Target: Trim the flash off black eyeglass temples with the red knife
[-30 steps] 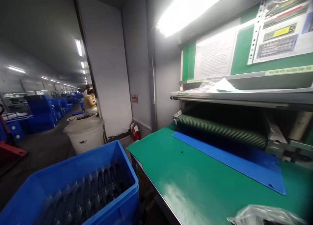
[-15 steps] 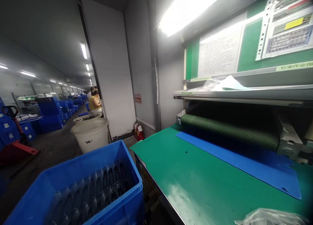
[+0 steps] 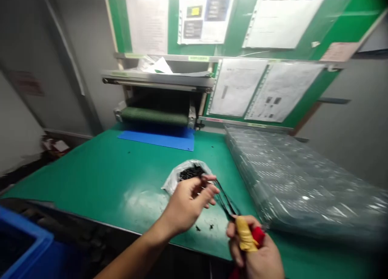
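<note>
While hovering over a green table mat [image 3: 91,178], left hand [image 3: 188,204] half open, fingers [image 3: 209,190] loosely spread and curved, with no clear pinch on anything. Right hand [image 3: 254,254] closed tight around a yellow-and-red handle [image 3: 246,235], thumb pressed along the yellow part. Running from that handle up toward the left fingertips, a few thin black strips [image 3: 226,200], too fine to tell whether touching those fingers. Just past the left hand, a crumpled clear plastic bag [image 3: 172,182] lying on the mat, small black pieces [image 3: 190,173] heaped at its mouth. Just below the left hand, loose black crumbs [image 3: 206,226] on the mat. Right of both hands, a long stack of bubble wrap [image 3: 291,178]. Well beyond the hands, a blue sheet [image 3: 157,140] on the mat, a green ribbed roller [image 3: 154,116] behind it, and printed papers [image 3: 236,87] on a green board [image 3: 339,16]. Down left of the left hand, the corner of a blue crate [image 3: 21,238].
</note>
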Available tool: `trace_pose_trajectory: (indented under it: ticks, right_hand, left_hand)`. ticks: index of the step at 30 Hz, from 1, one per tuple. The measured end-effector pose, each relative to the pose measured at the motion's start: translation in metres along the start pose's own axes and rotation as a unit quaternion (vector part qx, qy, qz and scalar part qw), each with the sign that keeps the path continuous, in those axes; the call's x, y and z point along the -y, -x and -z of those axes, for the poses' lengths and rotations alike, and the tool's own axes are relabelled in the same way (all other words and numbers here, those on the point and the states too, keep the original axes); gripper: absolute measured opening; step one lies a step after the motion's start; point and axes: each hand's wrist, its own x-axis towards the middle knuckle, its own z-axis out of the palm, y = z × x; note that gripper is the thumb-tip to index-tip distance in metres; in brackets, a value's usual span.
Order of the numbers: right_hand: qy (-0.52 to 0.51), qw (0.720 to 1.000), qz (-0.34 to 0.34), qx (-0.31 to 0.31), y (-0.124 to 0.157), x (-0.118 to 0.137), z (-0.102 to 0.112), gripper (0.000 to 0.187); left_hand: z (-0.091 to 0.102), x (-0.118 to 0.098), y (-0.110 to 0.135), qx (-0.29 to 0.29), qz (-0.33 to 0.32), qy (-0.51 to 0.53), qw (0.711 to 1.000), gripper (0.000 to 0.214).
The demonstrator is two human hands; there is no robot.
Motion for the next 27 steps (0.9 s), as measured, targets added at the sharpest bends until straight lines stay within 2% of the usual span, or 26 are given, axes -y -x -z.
trace_pose_trajectory:
  ticks: [4,7,9,10,11,12,14,17,19,20,22,27]
  right_hand:
    - [0.041,0.995,-0.073,0.055,0.022,0.013,-0.022,0.055]
    - [0.082,0.983,-0.117,0.117,0.030,0.023,-0.017,0.054]
    - [0.155,0.969,-0.092,0.169,0.028,0.032,-0.008,0.052]
    - [0.209,0.957,-0.040,0.196,0.026,0.038,-0.004,0.050]
    - [0.270,0.937,0.034,0.221,0.022,0.044,-0.001,0.047]
    - [0.331,0.904,0.118,0.242,0.018,0.051,0.001,0.043]
    - [0.437,0.812,0.268,0.279,0.010,0.066,0.000,0.028]
    - [0.545,0.667,0.391,0.325,0.003,0.085,-0.008,0.017]
    - [0.583,0.603,0.435,0.327,0.001,0.093,-0.015,0.021]
    - [0.593,0.587,0.450,0.319,0.002,0.095,-0.018,0.023]
    - [0.603,0.573,0.460,0.309,0.003,0.096,-0.021,0.025]
    - [0.620,0.569,0.443,0.310,0.007,0.094,-0.019,0.026]
  left_hand:
    - [-0.002,-0.015,0.014,0.007,0.005,0.045,0.999,0.034]
    - [0.003,-0.019,0.019,0.015,0.011,0.059,0.998,0.032]
    - [0.006,-0.020,0.022,0.005,0.018,0.066,0.998,0.032]
    - [0.008,-0.022,0.022,0.006,0.028,0.072,0.997,0.032]
    - [0.009,-0.024,0.023,0.016,0.044,0.082,0.996,0.032]
    - [0.009,-0.027,0.025,0.036,0.066,0.093,0.993,0.032]
    - [0.009,-0.033,0.028,0.090,0.113,0.113,0.983,0.031]
    - [0.008,-0.043,0.035,0.143,0.163,0.130,0.968,0.027]
    - [0.006,-0.046,0.039,0.155,0.181,0.135,0.962,0.026]
    - [0.005,-0.047,0.040,0.161,0.187,0.133,0.960,0.026]
    - [0.004,-0.048,0.042,0.163,0.195,0.123,0.959,0.027]
    - [0.001,-0.048,0.041,0.162,0.211,0.100,0.959,0.024]
